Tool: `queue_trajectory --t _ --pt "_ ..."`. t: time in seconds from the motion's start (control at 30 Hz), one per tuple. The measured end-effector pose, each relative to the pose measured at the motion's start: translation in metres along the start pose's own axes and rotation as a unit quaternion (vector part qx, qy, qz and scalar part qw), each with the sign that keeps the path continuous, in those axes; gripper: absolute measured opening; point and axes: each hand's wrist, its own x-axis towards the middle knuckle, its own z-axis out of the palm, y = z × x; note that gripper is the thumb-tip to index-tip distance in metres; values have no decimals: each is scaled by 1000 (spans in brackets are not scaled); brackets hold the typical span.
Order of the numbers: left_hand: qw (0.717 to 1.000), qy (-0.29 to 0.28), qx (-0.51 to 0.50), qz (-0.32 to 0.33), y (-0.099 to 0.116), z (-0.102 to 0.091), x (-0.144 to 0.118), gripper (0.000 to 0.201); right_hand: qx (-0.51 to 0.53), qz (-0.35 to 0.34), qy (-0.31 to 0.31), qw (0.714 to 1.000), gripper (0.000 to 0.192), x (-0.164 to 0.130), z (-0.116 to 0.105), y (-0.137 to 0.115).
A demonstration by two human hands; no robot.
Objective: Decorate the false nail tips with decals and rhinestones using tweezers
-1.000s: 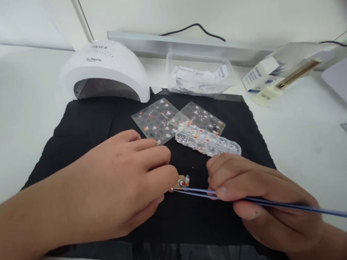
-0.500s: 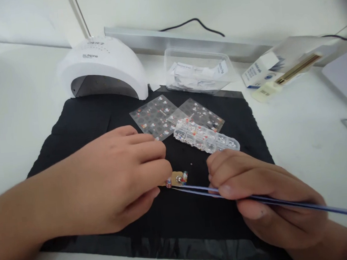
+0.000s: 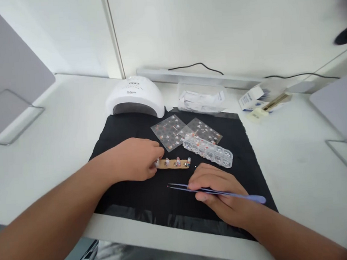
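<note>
Compared with half a second ago, the view sits farther back and higher, so both forearms show at length and the wooden stick (image 3: 173,164) lies exposed along most of its length instead of peeping out from under the left fingers; the tweezers' tips now stand apart from the stick rather than just below it.

Nearest the viewer, the right hand (image 3: 218,190) rests on the black mat (image 3: 127,193), fingers curled narrow and pinching a pair of blue tweezers (image 3: 217,190) about mid-length. The tweezers lie nearly level, closed tips pointing left at (image 3: 168,185), rounded end to the right.

Just beyond, the left hand (image 3: 132,159) lies palm down, fingertips gathered on the left end of the wooden stick. The stick lies flat on the mat, carrying a row of small decorated nail tips.

Behind and to the right of the stick lies a clear compartment box of rhinestones (image 3: 208,152), its far end overlapping two transparent sticker sheets (image 3: 169,132).

Farther back, at the mat's far edge, stands a white nail curing lamp (image 3: 135,97), opening toward the viewer. To its right sit a clear tub of white packets (image 3: 201,99) and, farther right, a small white and blue carton (image 3: 250,99) on the white tabletop (image 3: 57,139). A black cable (image 3: 198,66) runs along the wall behind.
</note>
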Motion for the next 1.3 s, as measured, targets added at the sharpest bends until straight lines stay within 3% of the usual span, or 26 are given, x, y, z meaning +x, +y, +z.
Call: queue_trajectory --t 0.13,0.27,0.6,1.3 --pt "1000 -16 -10 4 -4 1 0 8 -5 12 -22 1000 14 -1 0 3" --pt "1000 -19 4 12 -7 7 2 5 13 -20 -37 999 13 -1 -1 5" --pt "1000 -24 -1 -14 -5 11 11 4 -9 20 -123 992 14 0 -12 4" --pt "998 -33 -3 -54 -1 9 13 2 10 17 -96 995 19 -2 -5 6"
